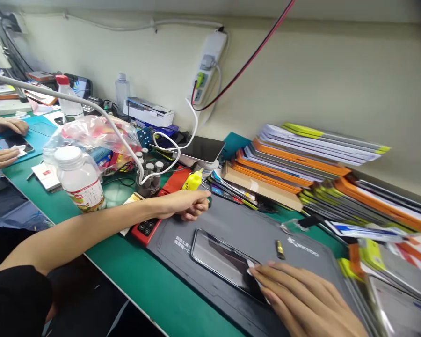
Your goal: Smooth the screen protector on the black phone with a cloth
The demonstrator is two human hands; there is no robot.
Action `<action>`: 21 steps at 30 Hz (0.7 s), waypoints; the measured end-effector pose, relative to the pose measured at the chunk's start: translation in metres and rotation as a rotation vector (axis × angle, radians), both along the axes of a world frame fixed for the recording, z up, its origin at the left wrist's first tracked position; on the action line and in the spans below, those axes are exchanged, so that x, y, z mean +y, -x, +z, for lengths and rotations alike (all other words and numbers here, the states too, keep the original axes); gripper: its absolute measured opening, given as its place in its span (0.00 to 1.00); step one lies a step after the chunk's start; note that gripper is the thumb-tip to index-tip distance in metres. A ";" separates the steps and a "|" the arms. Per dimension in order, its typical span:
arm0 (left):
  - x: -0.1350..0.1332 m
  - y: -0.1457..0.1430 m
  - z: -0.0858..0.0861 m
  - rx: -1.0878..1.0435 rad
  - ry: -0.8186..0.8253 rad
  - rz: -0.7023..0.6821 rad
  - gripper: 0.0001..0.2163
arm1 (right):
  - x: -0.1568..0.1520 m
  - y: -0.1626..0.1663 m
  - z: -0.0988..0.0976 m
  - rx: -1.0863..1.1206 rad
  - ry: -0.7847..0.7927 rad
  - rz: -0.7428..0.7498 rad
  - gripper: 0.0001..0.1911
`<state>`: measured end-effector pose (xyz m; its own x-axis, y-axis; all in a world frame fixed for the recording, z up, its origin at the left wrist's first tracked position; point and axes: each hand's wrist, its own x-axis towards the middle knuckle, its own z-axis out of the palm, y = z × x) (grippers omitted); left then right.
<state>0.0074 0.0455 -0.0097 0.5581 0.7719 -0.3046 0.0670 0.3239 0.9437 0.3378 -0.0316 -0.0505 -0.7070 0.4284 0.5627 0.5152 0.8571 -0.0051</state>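
Note:
A dark, glossy phone (224, 260) lies face up on the grey work mat (182, 281). My right hand (301, 292) rests over its right end, fingers pressed together, with a small white wipe (250, 266) showing under the fingertips on the glass. My left hand (191, 206) is curled closed above the far left part of the mat. Something small and dark green peeks out beside its fingers, mostly hidden. Just behind that hand stands a yellow bottle (192, 180) with a pointed tip. Farther right on the mat lies a small brass-coloured piece (279, 249).
A red device with buttons (146, 230) lies at the mat's left edge. Stacked flat packs (287, 164) line the back right. A white-lidded jar (80, 180) stands left of my forearm. At far left, another person's hands (3, 140) are over a phone.

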 end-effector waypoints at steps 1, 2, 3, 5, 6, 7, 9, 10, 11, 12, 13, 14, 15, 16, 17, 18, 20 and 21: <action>0.000 0.000 0.000 0.004 0.006 0.001 0.33 | 0.001 -0.001 -0.002 -0.012 -0.022 0.024 0.15; 0.000 0.000 0.000 0.007 0.011 0.001 0.33 | 0.001 -0.001 -0.002 -0.021 -0.030 0.039 0.17; 0.000 0.000 0.000 0.008 0.013 0.001 0.32 | 0.001 -0.001 -0.002 -0.028 -0.022 0.043 0.17; 0.000 0.001 0.000 0.007 0.013 -0.002 0.32 | 0.001 0.003 0.000 -0.038 0.025 0.023 0.18; 0.000 0.001 0.000 0.005 0.009 -0.003 0.31 | 0.001 0.007 0.001 -0.041 0.050 0.013 0.18; 0.000 0.001 0.000 0.002 0.005 -0.005 0.31 | 0.002 0.011 0.003 -0.040 0.068 0.009 0.18; 0.001 0.000 0.001 -0.002 -0.003 -0.010 0.30 | 0.003 0.020 0.006 -0.030 0.090 0.023 0.18; 0.001 0.000 0.001 -0.004 -0.006 -0.014 0.30 | 0.004 0.024 0.007 -0.025 0.100 0.030 0.17; 0.002 0.000 0.001 -0.006 -0.009 -0.018 0.29 | 0.005 0.028 0.008 -0.030 0.118 0.032 0.18; 0.002 0.001 0.001 -0.008 -0.012 -0.020 0.29 | 0.006 0.030 0.009 -0.029 0.130 0.039 0.18; 0.003 0.001 0.001 -0.011 -0.016 -0.021 0.28 | 0.005 0.032 0.010 -0.033 0.144 0.042 0.19; 0.004 0.001 0.001 -0.013 -0.021 -0.022 0.28 | 0.005 0.032 0.011 -0.039 0.155 0.044 0.19; 0.004 0.002 0.001 -0.015 -0.026 -0.023 0.27 | 0.003 0.030 0.012 -0.043 0.160 0.045 0.19; 0.004 0.002 0.001 -0.013 -0.027 -0.029 0.27 | 0.001 0.027 0.013 -0.049 0.162 0.044 0.20; 0.005 0.002 0.001 -0.010 -0.029 -0.032 0.26 | -0.001 0.023 0.014 -0.058 0.160 0.042 0.19; 0.005 0.003 0.002 -0.007 -0.030 -0.036 0.26 | -0.004 0.018 0.015 -0.068 0.157 0.039 0.19; 0.005 0.003 0.002 -0.001 -0.033 -0.036 0.25 | -0.009 0.008 0.015 -0.092 0.149 0.030 0.19; 0.005 0.003 0.002 0.001 -0.035 -0.033 0.25 | -0.010 0.004 0.015 -0.103 0.146 0.028 0.19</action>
